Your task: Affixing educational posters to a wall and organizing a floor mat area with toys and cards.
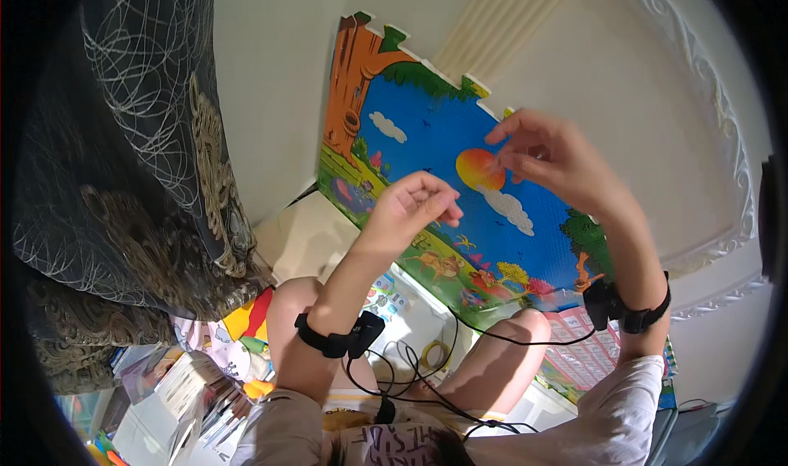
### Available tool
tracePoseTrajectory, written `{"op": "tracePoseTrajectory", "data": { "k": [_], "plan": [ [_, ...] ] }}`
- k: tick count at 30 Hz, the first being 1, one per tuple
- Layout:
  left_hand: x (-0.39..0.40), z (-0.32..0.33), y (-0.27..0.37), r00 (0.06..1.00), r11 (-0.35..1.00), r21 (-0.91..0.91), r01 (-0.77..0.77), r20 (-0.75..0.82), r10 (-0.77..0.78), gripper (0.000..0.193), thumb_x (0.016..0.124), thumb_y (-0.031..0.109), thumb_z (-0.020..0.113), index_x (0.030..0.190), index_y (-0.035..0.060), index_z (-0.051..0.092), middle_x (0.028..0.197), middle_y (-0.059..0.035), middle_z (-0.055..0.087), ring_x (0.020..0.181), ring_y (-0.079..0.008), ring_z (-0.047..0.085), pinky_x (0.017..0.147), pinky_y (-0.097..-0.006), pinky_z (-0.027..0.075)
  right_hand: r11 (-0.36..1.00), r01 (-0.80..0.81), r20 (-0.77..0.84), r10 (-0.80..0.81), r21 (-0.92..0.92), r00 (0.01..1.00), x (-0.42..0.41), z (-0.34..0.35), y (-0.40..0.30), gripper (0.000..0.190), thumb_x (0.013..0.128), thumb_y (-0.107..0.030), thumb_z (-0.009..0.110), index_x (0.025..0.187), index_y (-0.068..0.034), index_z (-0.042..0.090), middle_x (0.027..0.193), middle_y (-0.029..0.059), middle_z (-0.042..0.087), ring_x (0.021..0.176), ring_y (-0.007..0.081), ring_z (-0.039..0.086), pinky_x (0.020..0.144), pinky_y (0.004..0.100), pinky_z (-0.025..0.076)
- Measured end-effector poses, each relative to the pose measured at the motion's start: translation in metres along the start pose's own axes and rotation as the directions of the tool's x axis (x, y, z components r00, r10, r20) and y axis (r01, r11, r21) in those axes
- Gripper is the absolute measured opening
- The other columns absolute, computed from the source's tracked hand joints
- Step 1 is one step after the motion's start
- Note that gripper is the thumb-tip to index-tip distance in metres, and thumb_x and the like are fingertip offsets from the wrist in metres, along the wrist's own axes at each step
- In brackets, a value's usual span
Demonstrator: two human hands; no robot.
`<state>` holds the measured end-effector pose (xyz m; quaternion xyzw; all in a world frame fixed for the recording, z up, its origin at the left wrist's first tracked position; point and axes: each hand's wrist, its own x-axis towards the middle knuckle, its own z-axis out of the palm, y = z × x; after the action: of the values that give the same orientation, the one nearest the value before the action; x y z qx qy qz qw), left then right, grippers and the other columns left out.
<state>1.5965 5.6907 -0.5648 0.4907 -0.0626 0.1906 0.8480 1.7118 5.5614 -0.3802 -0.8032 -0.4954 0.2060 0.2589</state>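
Note:
My left hand (420,202) is raised in front of the foam puzzle mat panel (425,140), fingers curled and thumb against them; no object shows in it. My right hand (551,155) is higher and to the right, bent at the wrist, before the mat's printed sun (475,169). Its index finger and thumb are bent towards the left hand. A small glint shows among its blurred fingers, and I cannot tell what it is. The two hands are apart. The upright mat is printed with a tree, clouds and animals.
Black straps with small boxes circle my left forearm (335,335) and right forearm (634,306); black cables (425,374) hang between them over my lap. A yellow ring (436,355) lies between my knees. A dark curtain (141,127), books (184,392) and a pink printed chart (582,343) are around me.

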Motion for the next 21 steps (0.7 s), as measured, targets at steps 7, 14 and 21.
{"op": "tracePoseTrajectory", "data": {
  "k": [7, 14, 21],
  "plan": [
    [0.034, 0.003, -0.001, 0.98, 0.98, -0.109, -0.165, -0.128, 0.15, 0.026, 0.1, 0.024, 0.056, 0.107, -0.0001, 0.059, 0.096, -0.0105, 0.067, 0.085, -0.0164, 0.066, 0.08, -0.0285, 0.052, 0.96, 0.065, -0.204, -0.123, -0.271, 0.971, 0.037, -0.02, -0.005, 0.015, 0.085, -0.007, 0.064, 0.095, 0.003, 0.063, 0.078, 0.0105, 0.069, 0.072, 0.0158, 0.066, 0.066, 0.0298, 0.051],
    [0.074, 0.013, -0.003, 0.964, 0.935, -0.264, -0.237, -0.186, 0.192, 0.029, 0.102, 0.028, 0.052, 0.111, 0.0007, 0.058, 0.098, -0.0106, 0.065, 0.083, -0.018, 0.066, 0.079, -0.0293, 0.052, 0.758, 0.171, -0.304, -0.443, -0.629, 0.844, 0.066, -0.034, 0.001, 0.012, 0.082, -0.011, 0.067, 0.089, -0.001, 0.067, 0.077, 0.0117, 0.069, 0.069, 0.0229, 0.067, 0.064, 0.035, 0.051],
    [0.092, 0.016, -0.017, 0.955, 0.92, -0.344, -0.186, -0.282, 0.088, 0.025, 0.099, 0.026, 0.058, 0.108, 0.0022, 0.059, 0.094, -0.0091, 0.063, 0.084, -0.0209, 0.065, 0.078, -0.0322, 0.052, 0.736, 0.087, -0.315, -0.39, -0.672, 0.865, 0.079, -0.029, -0.005, 0.015, 0.079, -0.01, 0.068, 0.092, -0.002, 0.069, 0.077, 0.0162, 0.068, 0.074, 0.0337, 0.066, 0.067, 0.0402, 0.052]
  ]
}}
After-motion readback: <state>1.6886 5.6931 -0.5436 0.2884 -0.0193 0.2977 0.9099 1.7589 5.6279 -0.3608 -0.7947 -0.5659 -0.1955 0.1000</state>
